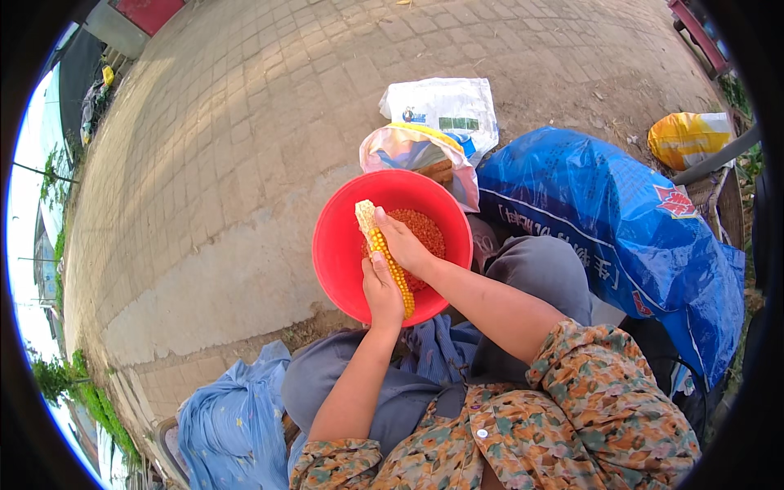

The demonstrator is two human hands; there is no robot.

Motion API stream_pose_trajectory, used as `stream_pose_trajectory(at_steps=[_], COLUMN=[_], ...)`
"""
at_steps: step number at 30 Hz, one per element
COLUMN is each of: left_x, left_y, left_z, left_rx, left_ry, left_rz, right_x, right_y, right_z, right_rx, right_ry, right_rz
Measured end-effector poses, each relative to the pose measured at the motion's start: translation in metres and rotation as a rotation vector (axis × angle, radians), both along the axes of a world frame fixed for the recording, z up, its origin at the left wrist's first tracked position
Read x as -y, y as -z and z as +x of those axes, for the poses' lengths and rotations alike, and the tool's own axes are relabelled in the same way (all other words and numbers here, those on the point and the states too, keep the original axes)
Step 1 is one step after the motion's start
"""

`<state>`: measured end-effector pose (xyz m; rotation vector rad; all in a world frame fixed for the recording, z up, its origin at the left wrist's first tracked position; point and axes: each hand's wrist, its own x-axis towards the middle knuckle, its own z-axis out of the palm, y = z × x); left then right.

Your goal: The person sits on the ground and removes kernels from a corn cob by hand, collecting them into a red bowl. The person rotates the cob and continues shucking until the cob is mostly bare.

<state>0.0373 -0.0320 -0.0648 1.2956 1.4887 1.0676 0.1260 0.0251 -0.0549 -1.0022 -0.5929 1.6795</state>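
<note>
A corn cob (390, 263) is held at a slant over a red plastic bucket (335, 245). Its far end is stripped down to the pale core, while yellow kernels still cover the rest. My left hand (383, 288) grips the cob along its lower left side, thumb on the kernels. On the upper right side my right hand (404, 242) holds it, with the thumb close to the bare end. Loose orange-yellow corn kernels (425, 229) cover the bottom of the bucket, which stands between my knees.
Just beyond the bucket stands an open woven sack (392, 150) with cobs inside; a white printed sack (450, 101) lies behind it. A large full blue sack (588, 190) bulges at right. Farther off is a yellow-and-white bag (683, 138). Blue cloth (236, 422) drapes at lower left over brick paving (245, 141).
</note>
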Motion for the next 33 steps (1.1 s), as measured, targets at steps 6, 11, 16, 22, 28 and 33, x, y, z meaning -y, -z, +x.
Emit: stream_pose_trajectory(at_steps=[6,11,16,22,28,33], left_x=[0.004,0.006,0.005,0.000,-0.011,-0.016], left_y=[-0.013,0.004,0.003,-0.016,-0.014,0.007], left_z=[0.009,0.005,0.013,0.007,-0.004,-0.004], left_rx=[-0.037,0.191,0.273,0.456,0.359,0.157], left_ry=[0.063,-0.003,-0.074,-0.087,-0.099,-0.104], left_rz=[-0.060,-0.149,-0.045,-0.332,-0.244,-0.066], right_x=[-0.008,-0.008,-0.009,-0.009,-0.008,0.006], right_y=[0.010,0.016,0.024,0.011,0.011,0.009], right_z=[-0.001,0.002,0.000,0.013,0.005,-0.010], right_rx=[0.207,0.113,0.084,-0.105,0.130,0.226], right_ry=[0.104,0.016,0.084,-0.075,0.190,0.069], right_rz=[0.060,-0.031,-0.029,-0.171,-0.288,-0.090])
